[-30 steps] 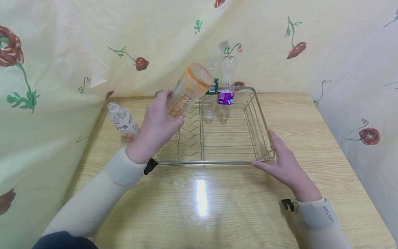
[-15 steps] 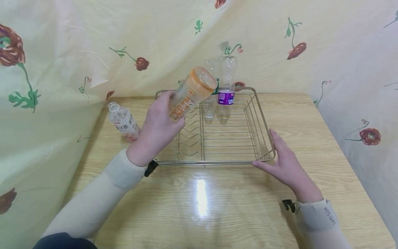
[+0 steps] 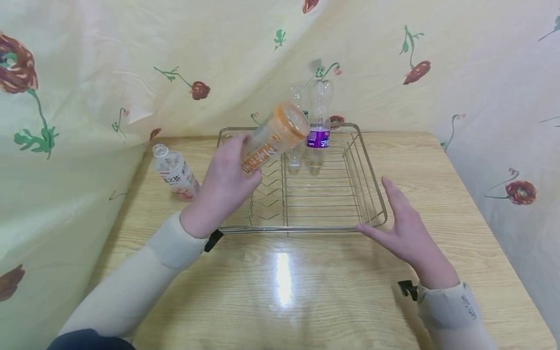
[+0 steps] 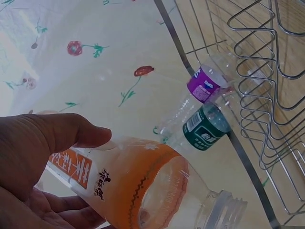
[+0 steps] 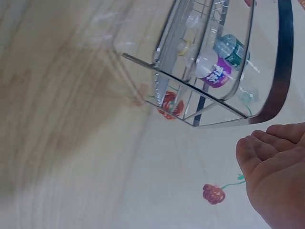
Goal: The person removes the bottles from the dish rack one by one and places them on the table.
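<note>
And there's the left hand (image 3: 228,171), left of centre in the head view, thumb and fingers wrapped round an orange-labelled bottle (image 3: 275,138), slanting above the wire rack (image 3: 323,228), its broad end aimed at the upper right. The left wrist view shows the threaded neck poking out at lower right. Over to the right of the frame, the right hand (image 3: 406,234) grips nothing: fingers nearly straight, thumb spread wide from them, bracketing the rack's lower right corner; whether the thumb tip touches the rim, I can't tell. Upper centre, at the back of the rack, a purple-labelled bottle (image 3: 318,138) and a green-labelled bottle (image 4: 206,128) stand side by side. Left of the rack, a white-labelled bottle (image 3: 176,175) stands on the wood-grain tabletop (image 3: 341,291). Flowered cloth (image 3: 245,34) fills the top of the frame.
</note>
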A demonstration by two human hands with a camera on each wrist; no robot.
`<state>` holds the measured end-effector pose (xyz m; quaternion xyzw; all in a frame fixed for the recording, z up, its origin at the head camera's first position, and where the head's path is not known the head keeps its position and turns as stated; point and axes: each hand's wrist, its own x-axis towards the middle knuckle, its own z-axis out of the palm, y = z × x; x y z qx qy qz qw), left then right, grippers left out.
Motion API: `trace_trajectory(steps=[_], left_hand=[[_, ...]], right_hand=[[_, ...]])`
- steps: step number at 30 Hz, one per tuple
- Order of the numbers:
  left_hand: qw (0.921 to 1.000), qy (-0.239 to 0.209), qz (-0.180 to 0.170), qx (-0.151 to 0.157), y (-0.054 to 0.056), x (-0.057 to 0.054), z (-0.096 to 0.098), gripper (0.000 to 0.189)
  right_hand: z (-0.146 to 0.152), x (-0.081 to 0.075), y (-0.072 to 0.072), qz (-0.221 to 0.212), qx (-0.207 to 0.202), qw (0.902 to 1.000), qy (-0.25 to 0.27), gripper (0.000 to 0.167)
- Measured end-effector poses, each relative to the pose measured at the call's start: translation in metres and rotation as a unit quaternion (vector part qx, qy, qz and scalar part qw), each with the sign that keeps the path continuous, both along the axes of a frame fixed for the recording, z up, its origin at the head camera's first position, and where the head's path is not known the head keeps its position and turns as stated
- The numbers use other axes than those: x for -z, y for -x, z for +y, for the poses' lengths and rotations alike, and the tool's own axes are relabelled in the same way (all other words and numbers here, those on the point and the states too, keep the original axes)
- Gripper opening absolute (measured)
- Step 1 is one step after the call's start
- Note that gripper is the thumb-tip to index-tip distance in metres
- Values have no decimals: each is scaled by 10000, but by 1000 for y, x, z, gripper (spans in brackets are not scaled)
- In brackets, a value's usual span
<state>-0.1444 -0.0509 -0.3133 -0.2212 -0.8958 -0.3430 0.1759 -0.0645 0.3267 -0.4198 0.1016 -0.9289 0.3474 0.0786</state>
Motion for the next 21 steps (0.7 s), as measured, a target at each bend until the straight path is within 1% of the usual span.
trace_trajectory(steps=[5, 12, 21], left_hand=[[10000, 59, -28, 13, -3, 1, 2, 64], [9999, 126, -56, 8, -4, 3, 2, 64], [9993, 280, 189, 172, -4, 7, 3, 66]], right_hand=[[-1, -5, 0, 238, -64, 9997, 31, 119], [-4, -12, 0, 522, -116, 9986, 27, 114], [-7, -18, 0, 976, -248, 9949, 60, 110]])
